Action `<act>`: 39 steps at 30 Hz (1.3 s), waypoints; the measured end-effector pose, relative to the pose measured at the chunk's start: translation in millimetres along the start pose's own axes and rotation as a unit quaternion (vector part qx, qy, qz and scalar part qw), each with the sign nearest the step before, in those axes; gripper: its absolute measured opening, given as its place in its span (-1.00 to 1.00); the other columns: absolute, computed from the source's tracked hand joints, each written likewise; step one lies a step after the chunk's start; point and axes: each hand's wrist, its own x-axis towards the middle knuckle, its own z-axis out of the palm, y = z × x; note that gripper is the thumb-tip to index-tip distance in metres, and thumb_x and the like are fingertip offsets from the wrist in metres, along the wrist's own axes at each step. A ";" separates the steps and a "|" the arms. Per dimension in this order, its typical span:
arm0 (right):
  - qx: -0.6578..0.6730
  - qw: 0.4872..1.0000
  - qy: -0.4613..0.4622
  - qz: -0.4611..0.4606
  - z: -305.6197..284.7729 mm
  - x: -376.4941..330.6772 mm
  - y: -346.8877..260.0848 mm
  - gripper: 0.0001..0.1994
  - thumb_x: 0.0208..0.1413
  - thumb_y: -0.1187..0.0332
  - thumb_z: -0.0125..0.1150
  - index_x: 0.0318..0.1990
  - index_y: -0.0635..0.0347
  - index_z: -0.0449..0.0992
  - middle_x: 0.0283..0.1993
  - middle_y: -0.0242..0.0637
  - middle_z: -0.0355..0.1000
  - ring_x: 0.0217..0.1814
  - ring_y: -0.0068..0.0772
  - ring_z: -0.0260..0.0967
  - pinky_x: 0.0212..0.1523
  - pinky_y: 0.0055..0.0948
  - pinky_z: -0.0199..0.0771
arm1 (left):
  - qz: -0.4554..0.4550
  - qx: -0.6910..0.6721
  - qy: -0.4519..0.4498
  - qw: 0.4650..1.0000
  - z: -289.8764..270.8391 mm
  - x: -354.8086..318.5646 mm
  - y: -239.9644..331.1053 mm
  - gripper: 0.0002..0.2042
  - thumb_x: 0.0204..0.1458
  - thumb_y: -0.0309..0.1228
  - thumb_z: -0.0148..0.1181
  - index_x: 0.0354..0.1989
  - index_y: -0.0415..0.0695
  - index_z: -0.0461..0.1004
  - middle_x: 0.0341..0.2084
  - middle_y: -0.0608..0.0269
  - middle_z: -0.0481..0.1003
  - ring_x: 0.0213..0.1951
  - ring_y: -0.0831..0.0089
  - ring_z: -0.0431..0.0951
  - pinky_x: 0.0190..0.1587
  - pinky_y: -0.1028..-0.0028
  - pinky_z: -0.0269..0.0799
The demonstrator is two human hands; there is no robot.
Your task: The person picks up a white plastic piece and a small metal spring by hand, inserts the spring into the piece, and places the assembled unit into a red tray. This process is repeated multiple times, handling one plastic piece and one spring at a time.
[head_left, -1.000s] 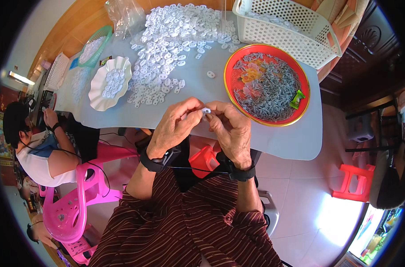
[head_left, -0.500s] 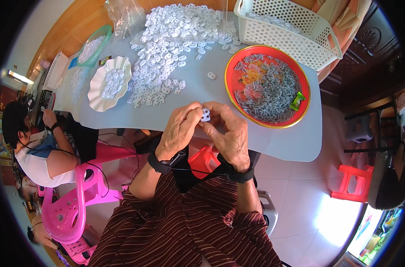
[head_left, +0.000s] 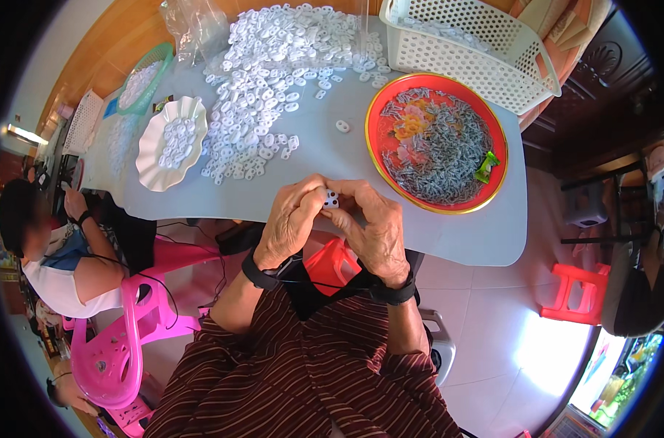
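Note:
My left hand (head_left: 292, 223) and my right hand (head_left: 379, 230) meet over the table's near edge, fingers bent and closed. Between their fingertips is a small white plastic piece (head_left: 332, 198) with dark round holes. Both hands grip it, and the fingers partly cover it. Ahead of my left hand spreads a large pile of white oval pieces with holes (head_left: 248, 131). A single white oval piece (head_left: 343, 126) lies apart from it. To the right of my hands, a round red tray (head_left: 373, 139) with a gold rim holds many slim grey metal pieces (head_left: 448, 157).
A scalloped cream dish (head_left: 151, 175) with white pieces sits on the grey table (head_left: 463, 237). Behind are a green basket (head_left: 146, 98), a clear plastic bag (head_left: 193, 33) and a white perforated basket (head_left: 470, 62). At left, a person (head_left: 76, 263) sits by a pink chair (head_left: 131, 336).
My hands have shifted slightly down and left with the white piece still between them. It appears turned a little, with more of it covered by fingers. The view has tilted slightly.

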 end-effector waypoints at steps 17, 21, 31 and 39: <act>-0.015 0.996 -0.017 0.090 1.3 4.3 -4.8 -0.73 -0.10 0.53 0.36 -0.20 0.27 0.46 -0.38 -0.20 0.47 -0.36 -0.39 0.48 -0.33 -0.47 0.48 | -0.119 -0.158 -0.039 0.980 -4.8 1.9 -2.6 -0.78 0.17 -0.38 -0.13 -0.36 -0.33 0.29 -0.51 0.07 0.34 -0.51 0.32 0.28 -0.41 0.41 0.28; 0.105 0.990 0.002 0.094 4.3 2.0 8.6 -0.73 -0.07 0.57 0.33 -0.16 0.29 0.48 -0.39 -0.29 0.45 -0.35 -0.54 0.43 -0.28 -0.54 0.47 | -0.149 -0.162 -0.017 0.975 -7.5 0.2 0.8 -0.75 0.22 -0.35 -0.15 -0.38 -0.31 0.30 -0.56 0.11 0.29 -0.53 0.41 0.21 -0.44 0.43 0.23; 0.157 0.982 -0.016 0.102 -1.4 2.0 9.3 -0.72 0.04 0.65 0.18 -0.07 0.31 0.36 -0.30 -0.34 0.40 -0.26 -0.61 0.36 -0.22 -0.58 0.41 | -0.065 -0.138 0.002 0.988 0.0 5.8 -2.3 -0.75 0.22 -0.35 -0.11 -0.36 -0.31 0.33 -0.58 0.17 0.34 -0.52 0.47 0.27 -0.45 0.43 0.24; 0.192 0.974 -0.030 0.118 -1.1 1.7 8.6 -0.73 0.01 0.66 0.18 -0.12 0.27 0.35 -0.35 -0.37 0.42 -0.30 -0.63 0.38 -0.27 -0.59 0.43 | -0.157 -0.216 -0.031 0.963 -14.2 10.9 -2.3 -0.68 0.20 -0.24 -0.09 -0.40 -0.28 0.36 -0.64 0.39 0.18 -0.53 0.60 0.11 -0.49 0.52 0.06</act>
